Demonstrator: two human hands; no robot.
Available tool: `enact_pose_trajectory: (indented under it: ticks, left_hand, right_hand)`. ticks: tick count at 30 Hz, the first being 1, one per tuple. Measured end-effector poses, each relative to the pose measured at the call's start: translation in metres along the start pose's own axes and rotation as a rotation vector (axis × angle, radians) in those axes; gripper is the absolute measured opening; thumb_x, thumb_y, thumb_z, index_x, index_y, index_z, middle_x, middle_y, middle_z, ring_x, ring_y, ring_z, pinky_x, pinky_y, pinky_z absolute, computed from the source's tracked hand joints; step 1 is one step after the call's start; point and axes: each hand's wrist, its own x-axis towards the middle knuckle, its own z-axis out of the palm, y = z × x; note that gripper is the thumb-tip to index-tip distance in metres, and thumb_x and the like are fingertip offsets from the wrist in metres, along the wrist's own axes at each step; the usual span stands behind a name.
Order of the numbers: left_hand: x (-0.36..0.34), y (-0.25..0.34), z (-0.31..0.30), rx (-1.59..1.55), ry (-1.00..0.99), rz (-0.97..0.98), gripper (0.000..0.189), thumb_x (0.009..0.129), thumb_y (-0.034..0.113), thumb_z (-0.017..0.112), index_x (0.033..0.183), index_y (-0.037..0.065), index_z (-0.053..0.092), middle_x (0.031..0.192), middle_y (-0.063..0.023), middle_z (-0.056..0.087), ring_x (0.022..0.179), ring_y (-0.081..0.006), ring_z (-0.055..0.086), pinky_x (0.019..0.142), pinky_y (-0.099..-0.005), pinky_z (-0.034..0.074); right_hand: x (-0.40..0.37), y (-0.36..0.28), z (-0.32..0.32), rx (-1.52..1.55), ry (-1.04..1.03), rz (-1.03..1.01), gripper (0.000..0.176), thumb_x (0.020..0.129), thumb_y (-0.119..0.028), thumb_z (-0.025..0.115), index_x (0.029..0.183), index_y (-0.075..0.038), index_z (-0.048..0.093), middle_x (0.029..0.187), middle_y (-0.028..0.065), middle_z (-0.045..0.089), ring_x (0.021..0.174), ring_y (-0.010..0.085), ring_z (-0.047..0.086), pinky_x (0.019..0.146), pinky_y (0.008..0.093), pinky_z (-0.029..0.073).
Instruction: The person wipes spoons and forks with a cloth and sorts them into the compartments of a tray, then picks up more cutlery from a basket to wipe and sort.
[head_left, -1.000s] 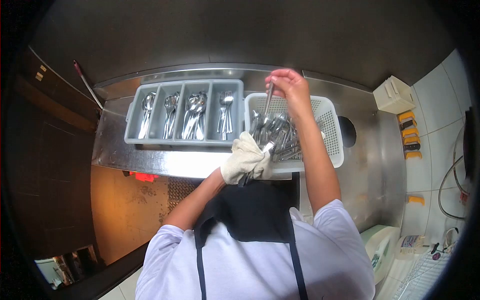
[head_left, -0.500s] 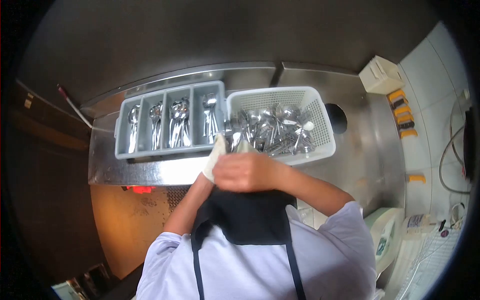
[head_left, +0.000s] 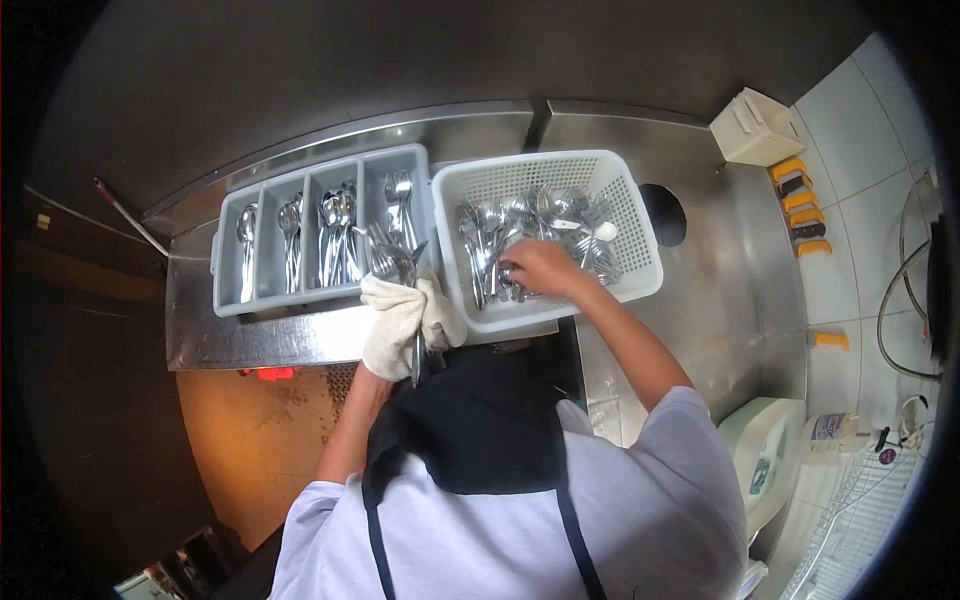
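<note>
— where's the left hand?
— at the near edge of the steel tabletop, wrapped in a cream, coarse-woven cloth. it's closed through the cloth around a bundle of forks. their shiny tines fan out over the grey tray, and one thin handle pokes out below.
— and the tray?
— smooth grey plastic, oblong, with four long compartments. spoons lie in the left three and forks in the right one.
— the right hand?
— down inside the white basket, a rectangular plastic one with perforated walls, touching the tray's right side. the fingers are bent together into the tangled heap of cutlery. i can't tell whether they actually grip a piece.
— the heap itself?
— polished metal spoons and forks, piled crosswise.
</note>
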Motion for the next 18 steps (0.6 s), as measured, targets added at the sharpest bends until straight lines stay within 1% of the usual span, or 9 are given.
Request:
enact_pose_trajectory:
  ticks: [3, 5, 6, 8, 10, 12, 15, 17, 18]
  left_hand:
    - [-0.008, 0.007, 0.004, 0.094, -0.081, 0.017, 0.024, 0.102, 0.007, 0.051, 0.122, -0.001, 0.06, 0.11, -0.0046, 0.065, 0.102, -0.0144, 0.063, 0.089, -0.0295, 0.051]
    - [-0.012, 0.015, 0.012, -0.204, -0.195, -0.091, 0.023, 0.101, 0.007, 0.052, 0.12, -0.002, 0.06, 0.108, -0.0049, 0.064, 0.101, -0.0161, 0.063, 0.088, -0.031, 0.052]
    - [-0.014, 0.016, 0.014, -0.145, -0.208, -0.051, 0.024, 0.101, 0.008, 0.052, 0.121, -0.002, 0.058, 0.109, -0.006, 0.064, 0.099, -0.0159, 0.063, 0.086, -0.0301, 0.051]
    - [-0.016, 0.018, 0.017, -0.025, -0.237, 0.03, 0.026, 0.1, 0.01, 0.052, 0.123, -0.003, 0.054, 0.109, -0.0083, 0.062, 0.096, -0.0154, 0.061, 0.082, -0.0283, 0.051]
    - [-0.011, 0.005, -0.013, 0.702, -0.143, 0.431, 0.027, 0.101, 0.009, 0.051, 0.125, -0.004, 0.054, 0.11, -0.0085, 0.062, 0.097, -0.0152, 0.061, 0.083, -0.0279, 0.051]
    - [-0.008, -0.001, -0.033, 0.872, -0.07, 0.504, 0.029, 0.101, 0.008, 0.051, 0.127, -0.004, 0.054, 0.111, -0.0084, 0.062, 0.099, -0.0156, 0.061, 0.084, -0.0278, 0.051]
    - [-0.008, 0.0, -0.026, 0.212, -0.007, 0.18, 0.031, 0.101, 0.006, 0.051, 0.13, -0.004, 0.053, 0.112, -0.0079, 0.062, 0.102, -0.0161, 0.061, 0.087, -0.0277, 0.051]
    - [0.003, -0.018, -0.055, -0.301, 0.077, 0.051, 0.031, 0.101, 0.004, 0.05, 0.131, -0.004, 0.053, 0.112, -0.0074, 0.062, 0.103, -0.015, 0.061, 0.089, -0.0269, 0.051]
    - [0.004, -0.014, -0.045, -0.404, 0.077, -0.013, 0.028, 0.101, 0.003, 0.048, 0.128, -0.003, 0.054, 0.109, -0.0065, 0.061, 0.101, -0.0132, 0.061, 0.088, -0.0253, 0.051]
  right_hand:
    - [0.008, -0.01, 0.002, -0.181, -0.131, -0.099, 0.034, 0.073, -0.019, 0.08, 0.103, -0.005, 0.07, 0.102, 0.0145, 0.068, 0.103, 0.033, 0.064, 0.089, 0.0424, 0.052]
    - [0.006, -0.005, 0.013, -0.257, -0.032, -0.193, 0.027, 0.072, -0.02, 0.08, 0.09, -0.004, 0.068, 0.091, 0.0138, 0.066, 0.095, 0.0344, 0.065, 0.083, 0.0431, 0.053]
    - [0.006, -0.003, 0.015, -0.297, 0.019, -0.237, 0.025, 0.071, -0.02, 0.08, 0.084, -0.003, 0.067, 0.085, 0.0134, 0.064, 0.09, 0.0351, 0.065, 0.081, 0.0435, 0.054]
    - [0.009, 0.006, 0.014, -0.298, -0.088, -0.255, 0.023, 0.072, -0.02, 0.079, 0.085, -0.004, 0.068, 0.086, 0.0125, 0.066, 0.088, 0.0332, 0.066, 0.078, 0.0432, 0.054]
    - [0.014, 0.009, 0.004, -0.235, -0.101, -0.244, 0.022, 0.074, -0.02, 0.079, 0.086, -0.005, 0.068, 0.086, 0.0117, 0.067, 0.085, 0.0315, 0.067, 0.075, 0.0431, 0.054]
    - [0.024, 0.008, -0.015, -0.102, -0.02, -0.204, 0.021, 0.075, -0.02, 0.078, 0.087, -0.005, 0.068, 0.085, 0.0108, 0.068, 0.081, 0.0298, 0.068, 0.072, 0.0431, 0.054]
    - [0.037, -0.019, -0.06, -0.02, 0.333, -0.138, 0.021, 0.079, -0.02, 0.078, 0.09, -0.005, 0.069, 0.082, 0.0107, 0.069, 0.074, 0.027, 0.067, 0.067, 0.0412, 0.053]
    - [0.04, -0.042, -0.1, 0.167, 0.444, 0.024, 0.016, 0.083, -0.017, 0.076, 0.09, -0.005, 0.067, 0.08, 0.0073, 0.069, 0.068, 0.0199, 0.064, 0.062, 0.0351, 0.051]
    - [0.041, -0.047, -0.112, 0.259, 0.504, 0.106, 0.014, 0.085, -0.016, 0.075, 0.089, -0.005, 0.067, 0.079, 0.0056, 0.068, 0.066, 0.0164, 0.062, 0.059, 0.0321, 0.05]
